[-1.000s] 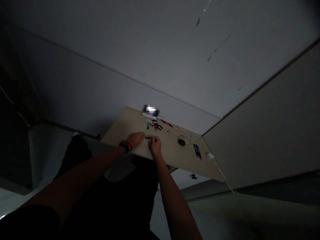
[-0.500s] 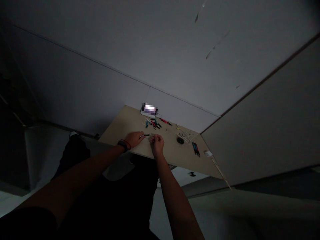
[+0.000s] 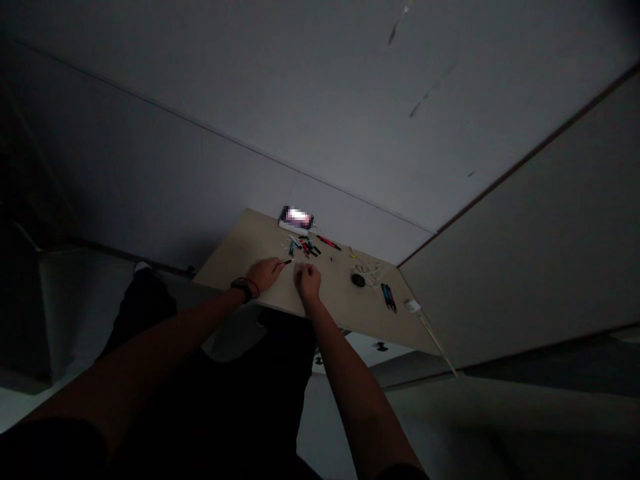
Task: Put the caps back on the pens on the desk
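Head view: left hand [image 3: 264, 273] is over the desk [image 3: 230, 250], left of middle, fairly near the front edge. Its fingers pinch a dark pen-like piece [image 3: 288, 261], pale tip pointing toward the back edge. Right hand [image 3: 309, 279] is just beside it, apart from the piece; fingers curled inward, can't tell if something small is inside.

Risks: piece is thin and seems held near one end, so a loose pinch could let it twist or drop; the front edge is close, so it might roll off. Loose pen parts [image 3: 304, 247] lie just beyond the hands, toward the back edge; a careless knuckle could scatter them. Low light could make a small part easy to lose. Looped white cable [image 3: 370, 272] near the back right corner might snag a reaching hand.

Surface: pale, flat, back edge along the wall [image 3: 320, 100]. Device with a lit, pixelated screen [image 3: 297, 217] by the back edge, toward the back left corner. Red pen [image 3: 329, 243] near the back edge; black round object [image 3: 358, 280] right of middle; pen group [image 3: 389, 297] near the right edge; small white item [image 3: 412, 306] at that edge. Dark handle [image 3: 381, 347] below the front edge.

Room: dim, grey, streaks on the wall.
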